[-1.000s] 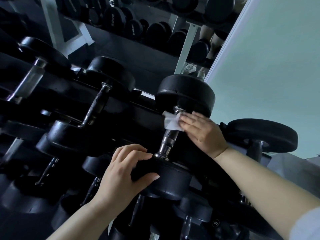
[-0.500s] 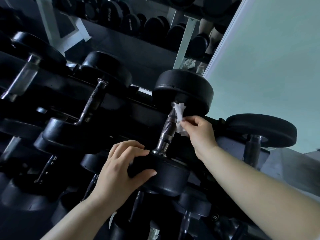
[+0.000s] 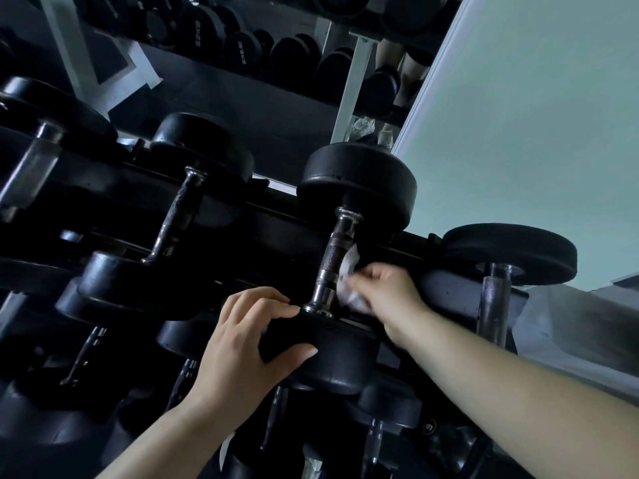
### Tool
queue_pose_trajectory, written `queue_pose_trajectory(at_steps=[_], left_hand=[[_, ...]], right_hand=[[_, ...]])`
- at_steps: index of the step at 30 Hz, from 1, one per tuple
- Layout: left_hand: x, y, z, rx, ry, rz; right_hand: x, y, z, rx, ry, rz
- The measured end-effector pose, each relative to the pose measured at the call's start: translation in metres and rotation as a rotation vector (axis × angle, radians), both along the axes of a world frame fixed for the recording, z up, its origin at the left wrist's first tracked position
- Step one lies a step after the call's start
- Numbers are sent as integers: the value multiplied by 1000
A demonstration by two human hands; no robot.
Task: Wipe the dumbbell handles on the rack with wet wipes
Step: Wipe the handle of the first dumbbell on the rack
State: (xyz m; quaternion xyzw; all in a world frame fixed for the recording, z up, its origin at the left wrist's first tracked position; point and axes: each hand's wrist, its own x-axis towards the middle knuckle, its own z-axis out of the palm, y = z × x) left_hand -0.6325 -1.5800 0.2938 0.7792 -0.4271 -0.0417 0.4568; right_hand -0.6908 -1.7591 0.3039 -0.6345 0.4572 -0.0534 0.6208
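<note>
Four dumbbells are lying side by side on the upper tier of the rack (image 3: 446,281), and the third one from the left, the middle dumbbell (image 3: 356,188), is the one being cleaned. Two neighbour dumbbells (image 3: 204,146) are lying to the left of it and one neighbour (image 3: 508,250) to the right of it. Below it, on the lower tier, more dumbbells are resting, but they are too dark to count.

The handle (image 3: 333,257) of the middle dumbbell is pointing away from the person. Its long axis is running from the near head (image 3: 332,361) up to the far head and is leaning a little to the right at the far end. The other three handles are lying roughly parallel to it.

One wet wipe (image 3: 347,271) is in view, white and crumpled. The right hand (image 3: 387,292) is pinching it with curled fingers and pressing it against the right side of the handle, on the lower half, just above the near head. The left hand (image 3: 242,347) is gripping the near head, with the fingers (image 3: 273,305) curled over its top edge and the thumb lying on its front face.
</note>
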Motion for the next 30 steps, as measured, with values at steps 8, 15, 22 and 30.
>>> queue_pose_trajectory(at_steps=[8, 15, 22, 30], left_hand=[[0, -1, -1, 8, -14, 12], [-1, 0, -2, 6, 14, 20], [0, -1, 0, 2, -6, 7], [1, 0, -1, -9, -11, -4]], right_hand=[[13, -8, 9, -111, -134, -160], [-6, 2, -1, -180, -1, 106], [31, -22, 10, -1539, -342, 713], [22, -39, 7, -1587, -296, 1338]])
